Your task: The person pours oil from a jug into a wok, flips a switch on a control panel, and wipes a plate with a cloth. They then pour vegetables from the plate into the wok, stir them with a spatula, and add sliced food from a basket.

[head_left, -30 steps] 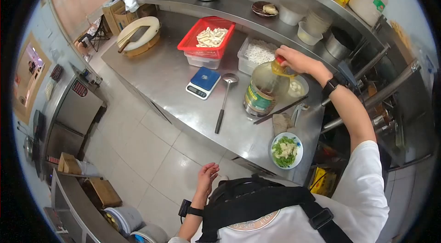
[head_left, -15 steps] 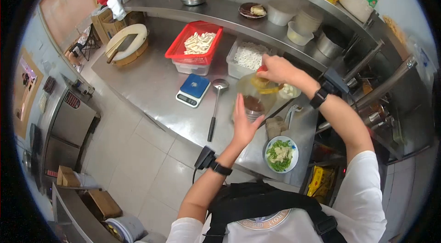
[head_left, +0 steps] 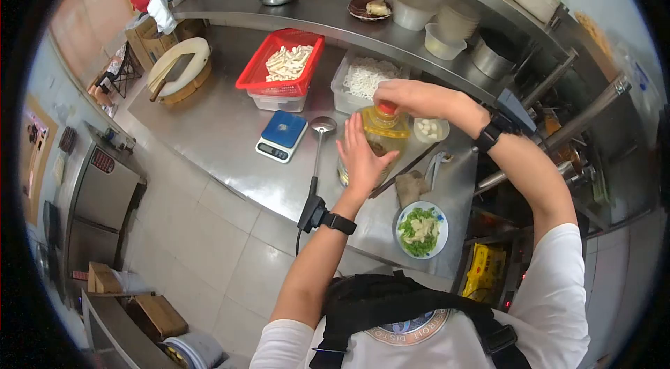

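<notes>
"Steel covers the whole tabletop (head_left: 216, 124). What's the biggest thing on it?"

"Probably the red basket (head_left: 283, 89) of pale strips, near the back edge, resting on a clear tub (head_left: 279, 102). Then comes the large bottle (head_left: 391, 138), toward the right edge, about midway from front to back. It seems to be standing, though the wide lens makes any lean hard to judge."

"How are the person's grips set?"

"Left grip (head_left: 363, 163): along the bottle's near side, fingers straight, thumb spread wide. I can't tell how firmly the palm presses, if at all. Right grip (head_left: 412, 97): reaching in from above, fingers curled down around the bottle's top."

"Anything close enough to knock?"

"A plate of greens (head_left: 442, 238) sits by the front right corner, and a blue-topped scale (head_left: 285, 129) lies left of the bottle, with the ladle's (head_left: 317, 158) thin shaft between them. I'd keep both elbows high over that plate."

"And the smallest piece?"

"The red cap (head_left: 386, 108), within the right grip's fingers. As I judge it, handling that cap well means wrapping the left thumb and fingers round the body, pressing the base flat, and letting only the right wrist work."
</notes>
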`<state>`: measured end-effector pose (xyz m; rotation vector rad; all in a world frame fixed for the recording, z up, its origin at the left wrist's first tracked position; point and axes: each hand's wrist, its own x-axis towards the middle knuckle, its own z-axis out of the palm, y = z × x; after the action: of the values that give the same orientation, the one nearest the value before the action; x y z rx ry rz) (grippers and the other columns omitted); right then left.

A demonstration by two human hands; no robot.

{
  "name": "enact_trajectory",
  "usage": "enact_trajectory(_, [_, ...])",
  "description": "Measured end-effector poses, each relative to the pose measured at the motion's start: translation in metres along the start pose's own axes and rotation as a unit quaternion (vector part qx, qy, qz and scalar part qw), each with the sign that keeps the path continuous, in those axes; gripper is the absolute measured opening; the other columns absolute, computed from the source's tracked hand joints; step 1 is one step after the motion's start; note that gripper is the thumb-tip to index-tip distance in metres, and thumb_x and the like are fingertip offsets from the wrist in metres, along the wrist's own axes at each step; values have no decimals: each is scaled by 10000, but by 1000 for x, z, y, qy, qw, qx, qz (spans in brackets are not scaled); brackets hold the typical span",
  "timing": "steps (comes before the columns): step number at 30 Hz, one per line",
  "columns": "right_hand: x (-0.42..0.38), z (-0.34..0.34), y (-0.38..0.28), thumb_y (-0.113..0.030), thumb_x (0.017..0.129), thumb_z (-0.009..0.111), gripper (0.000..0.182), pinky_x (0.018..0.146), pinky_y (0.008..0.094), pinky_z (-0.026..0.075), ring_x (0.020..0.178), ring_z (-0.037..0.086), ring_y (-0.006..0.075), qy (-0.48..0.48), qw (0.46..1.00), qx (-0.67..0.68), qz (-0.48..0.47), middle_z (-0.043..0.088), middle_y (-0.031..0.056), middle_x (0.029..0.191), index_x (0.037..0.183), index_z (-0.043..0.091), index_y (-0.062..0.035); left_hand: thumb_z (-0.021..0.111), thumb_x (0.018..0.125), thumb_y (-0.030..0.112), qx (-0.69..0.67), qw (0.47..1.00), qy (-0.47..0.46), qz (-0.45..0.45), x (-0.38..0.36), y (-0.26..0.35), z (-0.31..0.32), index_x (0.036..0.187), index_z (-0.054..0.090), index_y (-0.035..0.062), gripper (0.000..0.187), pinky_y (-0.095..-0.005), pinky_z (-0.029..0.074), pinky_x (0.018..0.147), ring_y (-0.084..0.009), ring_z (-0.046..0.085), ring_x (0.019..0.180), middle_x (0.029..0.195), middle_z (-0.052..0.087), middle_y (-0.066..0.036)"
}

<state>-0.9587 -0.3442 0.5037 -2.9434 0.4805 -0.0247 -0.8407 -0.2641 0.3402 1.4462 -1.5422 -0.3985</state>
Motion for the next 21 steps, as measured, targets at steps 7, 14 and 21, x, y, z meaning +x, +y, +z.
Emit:
enact_trajectory(7, [-4,-33,-19,-82,714,661,364,816,305,418,914,525,177,-23,929,323,177,558,61,978,1050,530,-33,800,520,333,2,1000,-23,-2,0,-7,-4,1366,112,58,1125,-581,140,989,-292,155,1312,1414,183,-111])
enact_trajectory(14, [5,19,-50,-238,757,636,283,705,246,434,761,529,88,-36,932,302,196,586,15,799,952,608,-36,742,637,288,-81,996,40,-17,-41,-40,-3,1359,132,2,987,-489,128,1034,-314,124,1318,1420,143,-179])
enact_trajectory(21, [-55,-15,-68,-339,813,580,299,485,162,345,572,440,15,290,785,459,298,556,-47,716,938,619,-70,455,872,417,-368,871,-2,-325,-100,-84,-24,1328,188,-51,706,-370,135,1054,-292,171,1297,1386,198,-207])
